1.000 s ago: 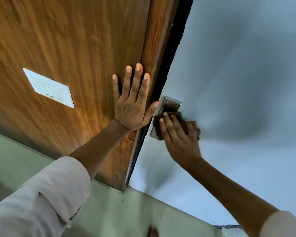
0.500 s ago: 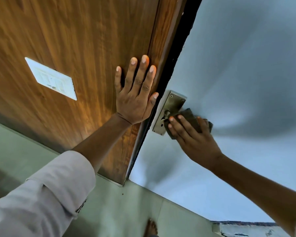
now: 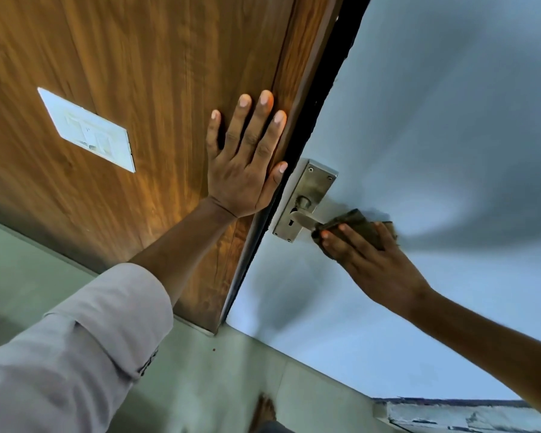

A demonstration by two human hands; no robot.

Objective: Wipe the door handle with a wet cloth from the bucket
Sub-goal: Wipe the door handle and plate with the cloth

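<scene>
1. The left hand lies flat on the brown wooden panel, palm down, fingers spread and pointing toward 12 o'clock, the thumb at the panel's edge beside the dark gap.
2. It grips nothing; a pale rolled sleeve covers the forearm toward 7 o'clock.
3. The right hand reaches in from 4 o'clock and is curled around a dark, brownish cloth, fingers over the top of it.
4. The cloth wraps the outer end of the door handle, a metal lever that runs toward 3 o'clock from its hub.
5. The lever's inner part, near the hub, shows bare; the end under the cloth is hidden.
6. The handle sits on a rectangular metal backplate with screws at its upper corners and a keyhole toward its lower end.
7. The backplate is fixed to the pale grey-blue door, just right of the gap, at 3 o'clock from the left hand.
8. A white switch plate sits on the wooden panel at 9 o'clock from the left hand, well apart from it.
9. Pale green floor tiles fill the 6 o'clock area.
</scene>
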